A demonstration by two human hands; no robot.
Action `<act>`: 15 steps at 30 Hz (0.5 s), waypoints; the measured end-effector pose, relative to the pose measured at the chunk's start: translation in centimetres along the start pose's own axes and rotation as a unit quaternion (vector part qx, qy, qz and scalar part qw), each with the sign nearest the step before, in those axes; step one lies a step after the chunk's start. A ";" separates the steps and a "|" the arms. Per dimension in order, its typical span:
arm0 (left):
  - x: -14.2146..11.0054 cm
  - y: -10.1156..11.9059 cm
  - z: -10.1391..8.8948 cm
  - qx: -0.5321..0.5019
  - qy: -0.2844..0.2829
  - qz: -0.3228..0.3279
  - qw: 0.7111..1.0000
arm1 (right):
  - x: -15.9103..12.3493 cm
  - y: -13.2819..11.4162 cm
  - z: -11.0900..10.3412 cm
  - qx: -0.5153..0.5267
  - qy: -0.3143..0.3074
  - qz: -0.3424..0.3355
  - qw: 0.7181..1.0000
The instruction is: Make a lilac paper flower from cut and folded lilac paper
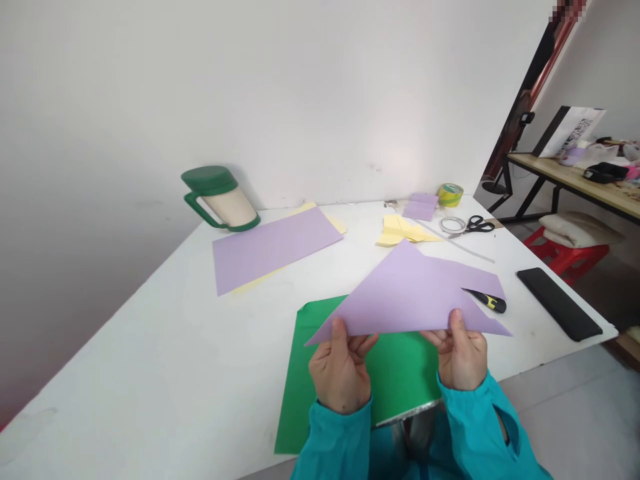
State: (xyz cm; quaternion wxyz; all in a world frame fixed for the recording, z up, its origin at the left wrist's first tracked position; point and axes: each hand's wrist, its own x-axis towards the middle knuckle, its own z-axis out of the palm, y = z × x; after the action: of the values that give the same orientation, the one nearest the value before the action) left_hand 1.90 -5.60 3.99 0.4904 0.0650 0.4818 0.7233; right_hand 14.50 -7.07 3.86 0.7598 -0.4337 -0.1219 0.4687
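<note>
A folded sheet of purple paper (pixel 400 293) is held up in both hands, its long straight edge toward me. My left hand (pixel 345 370) pinches that edge near the left point, thumb on top. Farther right, my right hand (pixel 463 350) grips the same edge with its thumb on top as well. Below the paper lies a green sheet (pixel 295 400), partly covered by my hands and the purple paper. A black and yellow utility knife (pixel 493 302) rests on the table just beyond the paper's right part.
On the white table (pixel 150 373) are a green and cream jug (pixel 230 207), a flat purple sheet (pixel 275 250) over yellow paper, a folded yellow paper (pixel 400 231), tape rolls (pixel 451 195), scissors (pixel 475 225) and a black phone-like slab (pixel 557 303). A red stool (pixel 570 257) stands right.
</note>
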 end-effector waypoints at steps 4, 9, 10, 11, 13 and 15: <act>0.1 -0.2 0.0 -0.001 0.030 0.046 0.999 | 0.2 0.2 -0.3 0.017 0.004 0.008 1.000; 0.7 -0.3 -0.9 0.070 0.014 0.099 0.993 | 1.2 0.3 -1.1 0.023 0.006 -0.034 0.999; 0.8 -0.3 -1.1 0.088 0.008 0.120 0.989 | 1.5 0.4 -1.3 0.021 0.007 -0.045 0.999; 1.0 -0.3 -1.4 0.107 0.002 0.141 0.984 | 1.7 0.4 -1.6 0.015 0.008 -0.057 0.998; 1.2 -0.2 -1.8 0.145 0.000 0.184 0.972 | 2.2 0.5 -2.2 -0.015 0.007 -0.077 0.997; 1.4 0.0 -2.0 0.178 0.002 0.216 0.960 | 2.6 0.6 -2.8 -0.059 0.006 -0.087 0.994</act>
State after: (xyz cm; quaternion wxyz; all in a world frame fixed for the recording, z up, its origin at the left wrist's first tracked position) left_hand 0.08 -5.83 2.39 0.3022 0.2525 0.5782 0.7145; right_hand 17.17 -6.33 1.12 0.7716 -0.4680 -0.1819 0.3906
